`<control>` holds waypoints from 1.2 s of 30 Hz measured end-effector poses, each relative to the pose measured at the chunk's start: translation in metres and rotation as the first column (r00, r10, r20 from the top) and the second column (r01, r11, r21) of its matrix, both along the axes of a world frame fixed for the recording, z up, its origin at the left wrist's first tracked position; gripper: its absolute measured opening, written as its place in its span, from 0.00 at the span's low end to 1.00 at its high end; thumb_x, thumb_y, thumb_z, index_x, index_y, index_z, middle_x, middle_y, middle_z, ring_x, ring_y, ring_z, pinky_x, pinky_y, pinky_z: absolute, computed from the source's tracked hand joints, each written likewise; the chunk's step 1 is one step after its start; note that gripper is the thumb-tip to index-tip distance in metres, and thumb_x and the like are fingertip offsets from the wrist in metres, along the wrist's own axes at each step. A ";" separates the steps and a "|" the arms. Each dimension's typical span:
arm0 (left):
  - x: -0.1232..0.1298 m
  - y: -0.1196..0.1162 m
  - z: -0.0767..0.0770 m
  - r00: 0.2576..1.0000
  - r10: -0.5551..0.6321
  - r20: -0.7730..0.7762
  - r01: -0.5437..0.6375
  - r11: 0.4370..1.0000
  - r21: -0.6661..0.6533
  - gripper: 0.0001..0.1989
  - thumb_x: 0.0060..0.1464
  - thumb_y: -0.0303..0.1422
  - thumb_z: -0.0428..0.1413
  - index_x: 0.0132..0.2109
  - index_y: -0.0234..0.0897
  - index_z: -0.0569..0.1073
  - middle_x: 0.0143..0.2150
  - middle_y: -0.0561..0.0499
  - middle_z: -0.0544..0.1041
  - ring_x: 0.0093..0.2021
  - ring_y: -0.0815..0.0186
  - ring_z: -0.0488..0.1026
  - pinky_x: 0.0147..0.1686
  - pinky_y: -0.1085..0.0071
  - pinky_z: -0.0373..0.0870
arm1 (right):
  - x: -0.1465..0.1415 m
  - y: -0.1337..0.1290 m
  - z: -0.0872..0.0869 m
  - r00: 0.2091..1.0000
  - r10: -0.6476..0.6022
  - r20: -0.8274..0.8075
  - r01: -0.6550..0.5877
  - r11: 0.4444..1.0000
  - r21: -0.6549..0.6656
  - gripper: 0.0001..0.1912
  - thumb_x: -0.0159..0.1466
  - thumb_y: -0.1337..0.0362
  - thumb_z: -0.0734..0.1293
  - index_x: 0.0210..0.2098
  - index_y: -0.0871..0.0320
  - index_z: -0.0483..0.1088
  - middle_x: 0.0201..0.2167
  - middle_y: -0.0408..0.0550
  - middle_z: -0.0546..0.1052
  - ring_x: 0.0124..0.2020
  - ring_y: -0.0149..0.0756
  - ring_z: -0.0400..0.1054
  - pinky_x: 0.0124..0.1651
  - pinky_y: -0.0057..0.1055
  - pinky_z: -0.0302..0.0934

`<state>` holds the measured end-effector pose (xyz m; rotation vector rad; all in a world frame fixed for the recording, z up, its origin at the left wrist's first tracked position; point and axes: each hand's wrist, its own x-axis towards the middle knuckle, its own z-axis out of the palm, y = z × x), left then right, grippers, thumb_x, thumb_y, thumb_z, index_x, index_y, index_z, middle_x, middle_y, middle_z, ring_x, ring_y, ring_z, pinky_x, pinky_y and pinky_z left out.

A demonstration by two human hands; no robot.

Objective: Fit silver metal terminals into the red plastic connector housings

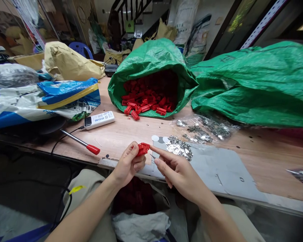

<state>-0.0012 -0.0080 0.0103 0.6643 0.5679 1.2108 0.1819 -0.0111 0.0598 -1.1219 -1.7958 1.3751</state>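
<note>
My left hand (128, 164) is closed round a small red plastic part (142, 149), pinching it over the front edge of the table. The index fingertip of my right hand (175, 168) touches the right end of that part. Between thumb and fingers of the same hand, a thin pointed metal tool (153, 156) sticks out; most of it is hidden in the hand. Just behind my right hand lies a pile of small shiny metal pieces (179, 147) on a grey mat (217, 168). More red parts (146, 101) fill an open green sack (154, 50) further back.
A second green sack (255, 80) lies at the right. In front of it is a clear bag of metal pieces (204, 129). To the left are a white device (99, 120) with a cable and a red-tipped lever (93, 149). An open bag (141, 222) sits between my legs.
</note>
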 end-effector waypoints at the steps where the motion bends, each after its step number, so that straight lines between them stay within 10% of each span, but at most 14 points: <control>1: 0.000 0.000 0.002 1.000 -0.019 0.023 0.020 0.999 -0.028 0.22 0.62 0.46 0.58 0.32 0.39 0.57 0.23 0.62 0.51 0.19 0.77 0.46 0.22 0.78 0.46 | -0.001 0.001 -0.001 1.000 -0.020 0.014 0.019 0.997 0.079 0.26 0.72 0.57 0.63 0.66 0.59 0.67 0.24 0.40 0.68 0.19 0.28 0.60 0.21 0.25 0.55; 9: -0.004 -0.002 -0.002 0.965 -0.176 0.192 0.211 0.961 -0.177 0.22 0.60 0.48 0.60 0.32 0.36 0.62 0.21 0.64 0.48 0.18 0.79 0.41 0.19 0.81 0.48 | -0.007 0.004 -0.013 0.997 -0.039 0.073 -0.006 0.850 0.527 0.22 0.73 0.68 0.62 0.65 0.54 0.69 0.39 0.49 0.79 0.32 0.34 0.71 0.38 0.28 0.66; 17: -0.007 0.001 -0.001 0.879 -0.261 0.400 0.384 0.883 -0.269 0.22 0.54 0.44 0.66 0.31 0.34 0.64 0.21 0.64 0.49 0.17 0.81 0.41 0.16 0.83 0.47 | -0.008 0.006 -0.023 0.971 -0.148 0.188 -0.044 0.663 0.747 0.21 0.74 0.69 0.59 0.63 0.55 0.72 0.27 0.47 0.73 0.25 0.33 0.65 0.28 0.27 0.59; 21: -0.005 0.000 -0.004 0.882 -0.256 0.395 0.368 0.899 -0.238 0.20 0.55 0.43 0.65 0.33 0.34 0.66 0.21 0.64 0.50 0.17 0.81 0.41 0.17 0.83 0.47 | -0.019 -0.002 -0.021 0.991 -0.134 0.002 0.101 0.757 0.646 0.19 0.72 0.68 0.61 0.57 0.53 0.77 0.27 0.47 0.74 0.26 0.35 0.68 0.30 0.29 0.63; 25: -0.007 -0.004 0.005 0.913 -0.218 0.343 0.290 0.941 -0.173 0.21 0.56 0.45 0.64 0.32 0.36 0.63 0.20 0.64 0.49 0.17 0.80 0.39 0.17 0.82 0.46 | -0.023 0.003 -0.023 0.939 -0.272 -0.212 0.323 0.910 0.261 0.13 0.68 0.61 0.69 0.49 0.55 0.82 0.22 0.43 0.71 0.20 0.32 0.63 0.24 0.29 0.63; 28: -0.014 -0.012 0.020 0.914 -0.381 0.137 0.387 0.922 -0.016 0.22 0.56 0.50 0.62 0.31 0.39 0.62 0.19 0.63 0.54 0.15 0.78 0.44 0.17 0.79 0.45 | -0.011 0.026 -0.025 0.816 -0.482 -0.319 0.491 0.869 -0.058 0.21 0.60 0.53 0.75 0.48 0.59 0.81 0.21 0.40 0.66 0.17 0.27 0.56 0.18 0.27 0.58; 31: -0.017 -0.027 0.016 0.722 -0.459 -0.517 0.598 0.790 0.135 0.18 0.56 0.48 0.61 0.30 0.40 0.68 0.19 0.57 0.64 0.17 0.72 0.56 0.20 0.75 0.52 | 0.007 0.058 -0.021 0.775 -0.547 -0.316 0.541 0.833 -0.115 0.31 0.56 0.49 0.77 0.54 0.60 0.77 0.23 0.38 0.65 0.17 0.24 0.51 0.18 0.26 0.57; 33: -0.010 -0.039 -0.009 0.462 -0.093 -0.882 0.572 0.791 0.216 0.14 0.51 0.40 0.65 0.28 0.40 0.69 0.19 0.55 0.65 0.20 0.68 0.62 0.25 0.72 0.57 | 0.014 0.082 -0.016 0.824 -0.534 -0.191 0.539 0.842 -0.029 0.37 0.58 0.47 0.75 0.59 0.62 0.73 0.23 0.39 0.66 0.16 0.26 0.53 0.19 0.28 0.57; 36: 0.009 -0.051 -0.059 0.072 0.213 -0.974 0.468 0.855 0.221 0.17 0.36 0.36 0.72 0.26 0.39 0.71 0.18 0.52 0.65 0.24 0.54 0.71 0.28 0.64 0.64 | 0.010 0.123 -0.007 0.821 -0.533 0.206 0.473 0.836 0.278 0.33 0.62 0.54 0.72 0.62 0.66 0.71 0.31 0.50 0.77 0.27 0.41 0.70 0.32 0.36 0.66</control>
